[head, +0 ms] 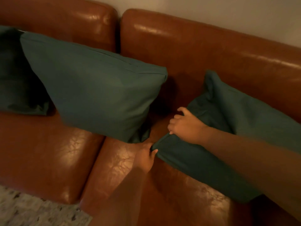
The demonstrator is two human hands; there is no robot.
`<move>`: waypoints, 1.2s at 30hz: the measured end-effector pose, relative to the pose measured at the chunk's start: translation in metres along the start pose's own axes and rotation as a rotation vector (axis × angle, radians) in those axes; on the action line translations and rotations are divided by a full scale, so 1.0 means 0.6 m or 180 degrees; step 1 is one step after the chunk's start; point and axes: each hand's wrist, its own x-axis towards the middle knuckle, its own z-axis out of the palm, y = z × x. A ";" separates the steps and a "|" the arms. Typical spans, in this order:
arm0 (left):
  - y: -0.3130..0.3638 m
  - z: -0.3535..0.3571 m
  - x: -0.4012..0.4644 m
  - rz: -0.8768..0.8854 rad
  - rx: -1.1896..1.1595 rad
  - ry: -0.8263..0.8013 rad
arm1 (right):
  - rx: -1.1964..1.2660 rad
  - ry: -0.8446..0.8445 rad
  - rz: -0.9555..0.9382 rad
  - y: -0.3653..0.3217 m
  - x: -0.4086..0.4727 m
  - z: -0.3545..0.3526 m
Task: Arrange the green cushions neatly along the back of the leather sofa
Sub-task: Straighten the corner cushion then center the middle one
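Three green cushions sit on a brown leather sofa (195,51). The far-left cushion (17,75) and the middle cushion (97,90) stand upright against the backrest. The right cushion (228,128) lies slumped and creased on the right seat, its far corner leaning on the backrest. My left hand (145,158) pinches its near-left corner. My right hand (185,124) grips the same cushion's left edge a little higher, and my right forearm crosses over the cushion.
The sofa's two seat pads meet at a seam (96,160) in front of the middle cushion. A pale speckled rug (32,211) lies on the floor at the bottom left. A light wall (211,8) runs behind the backrest.
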 end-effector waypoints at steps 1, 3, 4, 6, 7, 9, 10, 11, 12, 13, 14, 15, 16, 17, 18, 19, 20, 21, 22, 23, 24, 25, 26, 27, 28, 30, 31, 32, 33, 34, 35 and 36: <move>0.025 -0.003 0.003 -0.0114 -0.0004 -0.0112 | -0.0023 0.0039 -0.0002 -0.011 0.000 -0.005; 0.081 -0.004 0.022 -0.0546 0.0126 -0.0069 | 0.0155 0.0184 -0.0022 -0.027 -0.006 -0.017; 0.105 -0.016 0.025 -0.0631 0.0128 0.0061 | 0.0389 0.0259 -0.0051 -0.032 -0.013 -0.027; 0.109 -0.035 0.026 -0.0220 -0.0310 0.0034 | 0.0895 0.0576 -0.0162 -0.031 -0.040 -0.048; 0.111 -0.050 0.025 -0.0005 -0.0228 -0.0104 | 0.1143 0.0802 -0.0207 -0.026 -0.060 -0.061; 0.115 -0.072 0.043 0.0198 -0.0282 -0.0149 | 0.1543 0.1303 -0.0210 -0.010 -0.109 -0.085; 0.154 -0.070 0.056 0.0185 -0.0563 -0.0034 | 0.1660 0.1511 -0.0116 0.003 -0.137 -0.091; 0.191 -0.081 0.061 0.0248 -0.0900 0.0073 | 0.1736 0.1668 0.0061 0.020 -0.165 -0.094; 0.233 -0.091 0.069 0.0186 -0.1259 0.0085 | 0.1815 0.1765 0.0331 0.039 -0.193 -0.091; 0.269 -0.096 0.080 0.0092 -0.1587 0.0091 | 0.1946 0.1803 0.0678 0.060 -0.224 -0.085; 0.299 -0.104 0.090 -0.0008 -0.1802 0.0121 | 0.2086 0.1783 0.1089 0.081 -0.255 -0.077; 0.321 -0.110 0.099 -0.0075 -0.1958 0.0137 | 0.2204 0.1699 0.1513 0.102 -0.286 -0.064; 0.335 -0.111 0.116 -0.0140 -0.2060 0.0156 | 0.2278 0.1548 0.1921 0.123 -0.315 -0.052; 0.353 -0.113 0.126 -0.0175 -0.2131 0.0118 | 0.2303 0.1292 0.2289 0.146 -0.342 -0.042; 0.371 -0.112 0.134 -0.0214 -0.2236 0.0073 | 0.2268 0.0911 0.2623 0.168 -0.368 -0.035; 0.384 -0.109 0.141 -0.0275 -0.2355 0.0047 | 0.2213 0.0407 0.2935 0.188 -0.392 -0.030; 0.393 -0.108 0.146 -0.0388 -0.2544 0.0029 | 0.2184 -0.0153 0.3183 0.207 -0.415 -0.027; 0.398 -0.108 0.150 -0.0506 -0.2709 0.0004 | 0.2156 -0.0619 0.3347 0.222 -0.437 -0.025; 0.402 -0.107 0.152 -0.0603 -0.2855 -0.0020 | 0.2106 -0.0944 0.3429 0.235 -0.459 -0.018; 0.407 -0.109 0.153 -0.0667 -0.2916 -0.0042 | 0.2061 -0.1136 0.3452 0.249 -0.477 -0.010; 0.411 -0.111 0.155 -0.0690 -0.2932 -0.0032 | 0.2047 -0.1203 0.3431 0.262 -0.492 0.002; 0.415 -0.112 0.155 -0.0684 -0.2874 0.0019 | 0.2081 -0.1165 0.3369 0.273 -0.502 0.015; 0.417 -0.111 0.156 -0.0656 -0.2753 0.0099 | 0.2174 -0.1061 0.3310 0.282 -0.508 0.027; 0.416 -0.108 0.159 -0.0620 -0.2558 0.0213 | 0.2280 -0.0932 0.3278 0.289 -0.511 0.035; 0.414 -0.104 0.162 -0.0583 -0.2350 0.0343 | 0.2333 -0.0802 0.3291 0.293 -0.512 0.038; 0.406 -0.095 0.163 -0.0550 -0.2007 0.0593 | 0.2288 -0.0585 0.3299 0.301 -0.517 0.042; 0.402 -0.092 0.163 -0.0528 -0.1941 0.0647 | 0.2244 -0.0497 0.3246 0.303 -0.522 0.042; 0.400 -0.090 0.162 -0.0509 -0.1963 0.0670 | 0.2210 -0.0447 0.3166 0.306 -0.532 0.038; 0.399 -0.091 0.160 -0.0490 -0.2062 0.0683 | 0.2146 -0.0403 0.3073 0.308 -0.544 0.031; 0.398 -0.092 0.160 -0.0433 -0.2227 0.0691 | 0.2067 -0.0375 0.3002 0.312 -0.558 0.024; 0.397 -0.094 0.157 -0.0348 -0.2368 0.0708 | 0.1982 -0.0264 0.2956 0.318 -0.573 0.017; 0.398 -0.094 0.154 -0.0241 -0.2447 0.0745 | 0.1915 -0.0052 0.2943 0.328 -0.587 0.013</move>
